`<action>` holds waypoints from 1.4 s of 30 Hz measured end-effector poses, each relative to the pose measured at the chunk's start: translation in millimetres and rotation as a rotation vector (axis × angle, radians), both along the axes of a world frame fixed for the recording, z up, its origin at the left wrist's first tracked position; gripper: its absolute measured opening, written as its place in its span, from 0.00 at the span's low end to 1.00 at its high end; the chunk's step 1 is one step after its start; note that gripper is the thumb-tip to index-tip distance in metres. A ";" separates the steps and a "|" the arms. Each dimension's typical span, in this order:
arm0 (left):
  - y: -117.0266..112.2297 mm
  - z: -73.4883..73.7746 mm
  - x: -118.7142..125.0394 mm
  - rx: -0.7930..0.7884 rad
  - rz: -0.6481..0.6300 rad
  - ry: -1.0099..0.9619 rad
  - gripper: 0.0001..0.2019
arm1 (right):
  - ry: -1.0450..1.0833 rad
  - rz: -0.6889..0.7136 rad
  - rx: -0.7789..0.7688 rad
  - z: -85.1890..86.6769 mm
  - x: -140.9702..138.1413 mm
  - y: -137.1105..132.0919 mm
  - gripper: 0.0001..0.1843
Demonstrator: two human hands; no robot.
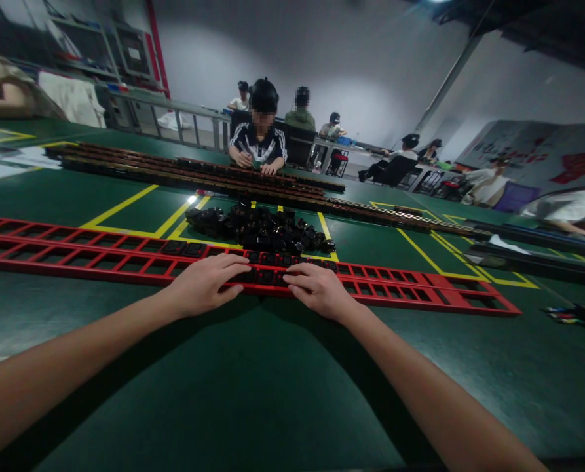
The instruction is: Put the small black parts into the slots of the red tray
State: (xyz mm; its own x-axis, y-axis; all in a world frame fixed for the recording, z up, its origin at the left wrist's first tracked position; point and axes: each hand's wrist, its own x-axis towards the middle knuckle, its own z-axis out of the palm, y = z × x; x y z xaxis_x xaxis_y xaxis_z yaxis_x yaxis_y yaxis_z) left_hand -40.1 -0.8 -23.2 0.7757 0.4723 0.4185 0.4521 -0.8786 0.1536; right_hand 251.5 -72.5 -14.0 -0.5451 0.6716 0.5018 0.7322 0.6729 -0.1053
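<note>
A long red frame [400, 295] with two rows of rectangular openings lies across the table in front of me. Black socket modules [267, 275] sit in several of its openings near the middle, and a few more are in the far row further left. My left hand [207, 282] rests over the near row, fingers stretched out and thumb apart, beside the sockets. From the other side, my right hand [319, 287] touches the frame and sockets with extended fingertips. Just beyond the frame lies a heap of loose black parts [263, 226]. Whatever lies directly under my fingers is hidden.
Long dark strips [188, 174] lie across the table behind the heap. More black bars [532, 259] and a bundle of cables [574, 314] are at the right. Yellow tape lines mark the green table [253, 387]. A person [259, 141] works across from me; others sit farther back.
</note>
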 end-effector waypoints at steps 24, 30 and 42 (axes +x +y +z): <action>-0.8 -1.0 0.0 0.049 0.003 -0.004 0.17 | -0.133 -0.049 -0.166 6.2 2.7 -5.5 0.19; -0.5 -0.6 1.1 0.082 -0.007 0.023 0.17 | -0.097 -0.048 -0.150 4.6 0.2 -6.7 0.18; 1.2 -3.6 4.1 0.163 0.072 0.042 0.18 | -0.058 -0.089 -0.180 -0.8 -19.8 -5.4 0.17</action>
State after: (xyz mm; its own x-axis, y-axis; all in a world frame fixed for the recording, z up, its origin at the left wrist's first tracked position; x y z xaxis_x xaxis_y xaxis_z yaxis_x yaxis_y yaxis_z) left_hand -36.0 0.4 -26.8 0.7608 0.4557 0.4621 0.5178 -0.8554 -0.0090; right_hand 231.7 -77.9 -14.8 -0.5038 0.7946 0.3389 0.7963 0.5792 -0.1743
